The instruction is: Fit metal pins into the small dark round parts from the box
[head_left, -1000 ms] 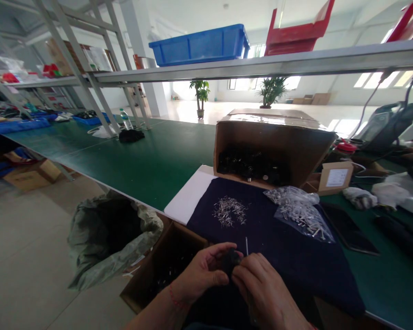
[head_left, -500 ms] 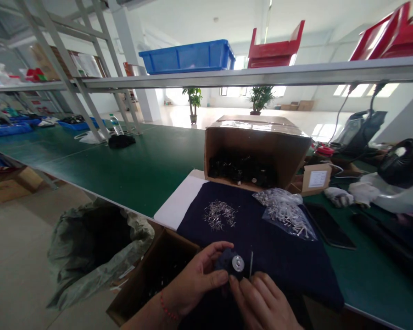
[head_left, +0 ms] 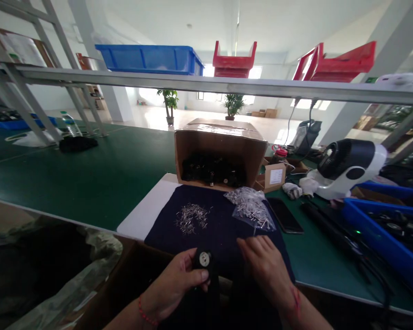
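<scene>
A small black part with a round silver disc [head_left: 204, 259] is gripped by my left hand [head_left: 179, 279], its thumb along the lower edge. To the right, apart from that part, my right hand [head_left: 266, 261] has curled fingers. A thin metal rod [head_left: 254, 232] sticks up from behind those fingers; most of it is hidden. Beyond both hands, a loose pile of small metal pins [head_left: 192, 218] lies on a dark blue cloth [head_left: 223, 243]. A clear plastic bag [head_left: 251, 208] of longer metal pins rests on the cloth's right side.
An open carton [head_left: 181, 158] of black parts stands behind the cloth. Rightward are a phone [head_left: 285, 215], a black cable-fed tool [head_left: 333, 233], a fan [head_left: 351, 165] and a blue bin [head_left: 382, 233] of parts. A shelf [head_left: 206, 84] spans above; a lined sack [head_left: 99, 261] sits lower left.
My right hand has moved away from the black part, forward and to the right, the thin rod going with it. My left hand still holds the part. The camera view has swung right.
</scene>
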`<state>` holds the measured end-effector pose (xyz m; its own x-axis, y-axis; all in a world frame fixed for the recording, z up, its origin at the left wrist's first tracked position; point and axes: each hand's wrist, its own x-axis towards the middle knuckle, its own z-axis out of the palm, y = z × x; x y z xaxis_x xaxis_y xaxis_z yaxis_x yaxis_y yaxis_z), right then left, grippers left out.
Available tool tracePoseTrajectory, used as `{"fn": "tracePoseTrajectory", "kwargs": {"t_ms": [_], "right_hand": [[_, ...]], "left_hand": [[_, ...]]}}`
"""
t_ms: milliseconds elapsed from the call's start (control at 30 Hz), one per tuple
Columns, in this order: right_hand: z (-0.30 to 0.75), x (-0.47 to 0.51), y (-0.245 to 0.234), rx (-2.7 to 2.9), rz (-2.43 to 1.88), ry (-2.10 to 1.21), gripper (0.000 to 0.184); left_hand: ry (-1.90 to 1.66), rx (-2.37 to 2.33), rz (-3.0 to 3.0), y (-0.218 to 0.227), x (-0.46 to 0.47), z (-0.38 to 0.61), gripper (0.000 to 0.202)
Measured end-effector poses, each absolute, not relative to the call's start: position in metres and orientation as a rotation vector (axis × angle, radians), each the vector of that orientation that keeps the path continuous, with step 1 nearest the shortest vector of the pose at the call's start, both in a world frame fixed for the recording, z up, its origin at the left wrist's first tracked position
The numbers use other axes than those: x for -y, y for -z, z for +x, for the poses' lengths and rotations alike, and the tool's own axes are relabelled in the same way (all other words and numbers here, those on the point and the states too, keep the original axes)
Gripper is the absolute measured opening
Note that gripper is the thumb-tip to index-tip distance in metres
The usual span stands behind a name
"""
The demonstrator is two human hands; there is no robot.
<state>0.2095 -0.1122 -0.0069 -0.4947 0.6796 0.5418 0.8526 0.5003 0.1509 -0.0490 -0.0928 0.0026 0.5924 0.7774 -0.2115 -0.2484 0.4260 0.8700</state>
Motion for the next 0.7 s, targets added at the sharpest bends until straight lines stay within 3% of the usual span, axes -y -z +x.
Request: {"fn": "tracePoseTrajectory", "kwargs": {"t_ms": [67, 167, 433, 700], "right_hand": [[0.238, 0.097, 0.008, 2.297, -1.684, 0.564, 0.016], [0.271, 0.079, 0.003, 2.300, -1.859, 0.578, 0.015], [0.288, 0.053, -0.007, 2.309, -2.052, 0.434, 0.015], [0.268, 0.051, 0.004, 2.299, -1.934, 0.185, 0.022]], "left_hand": [[-0.714, -0.668, 0.951, 0.000, 0.093, -0.050, 0.036], [-0.728, -0.655, 0.987, 0.004, 0.092, -0.052, 0.035], [-0.726, -0.669, 0.958, 0.007, 0.094, -0.045, 0.037], [-0.720, -0.633, 0.893, 0.007, 0.091, -0.036, 0.038]]}}
